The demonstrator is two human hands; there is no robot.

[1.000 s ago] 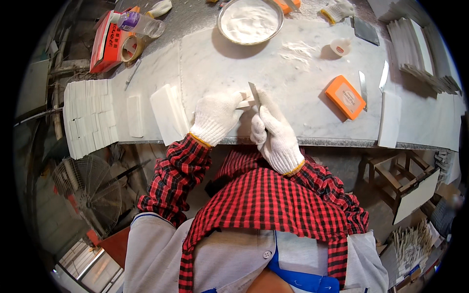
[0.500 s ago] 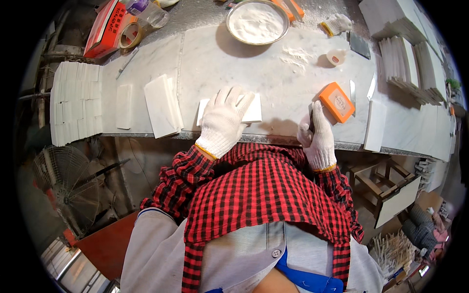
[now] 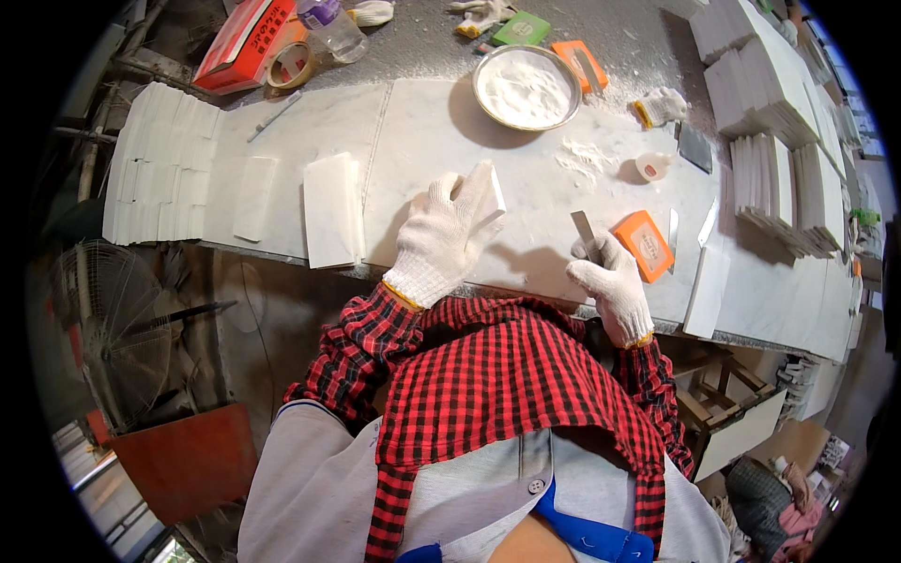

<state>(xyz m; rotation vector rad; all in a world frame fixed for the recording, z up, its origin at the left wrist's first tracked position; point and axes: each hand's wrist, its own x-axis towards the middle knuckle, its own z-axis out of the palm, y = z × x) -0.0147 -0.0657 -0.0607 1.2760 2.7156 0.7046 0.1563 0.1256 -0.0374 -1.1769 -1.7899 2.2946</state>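
So the left hand [image 3: 441,235], in a white knit glove, has its fingers [image 3: 474,188] wrapped around a small white tile [image 3: 492,195], holding it tilted up off the pale stone worktop [image 3: 413,131], roughly in front of the person's chest. The right hand [image 3: 608,280], gloved too, is clenched around a flat metal scraper [image 3: 585,228] whose blade sticks up and away from the fist. The two hands are well apart, with bare worktop between them.

Just beside the right hand sits an orange block [image 3: 645,244], and past that a thin blade [image 3: 673,228] and a long white strip [image 3: 706,289] lying near the worktop edge. Left of the left hand there's a white slab [image 3: 330,208] lying flat, then a narrower white piece [image 3: 253,197], then a big batch of white tiles [image 3: 155,175] laid out in rows.

Further back is a round metal bowl of white powder [image 3: 526,89], with some powder spilled [image 3: 587,155] on the stone near it and a small white cup [image 3: 651,167] close by. Back left: a red box [image 3: 242,45], a roll of tape [image 3: 291,64] and a plastic bottle [image 3: 333,26]. Stacks of white tiles [image 3: 779,178] fill the right side. The sleeves are red-and-black check.
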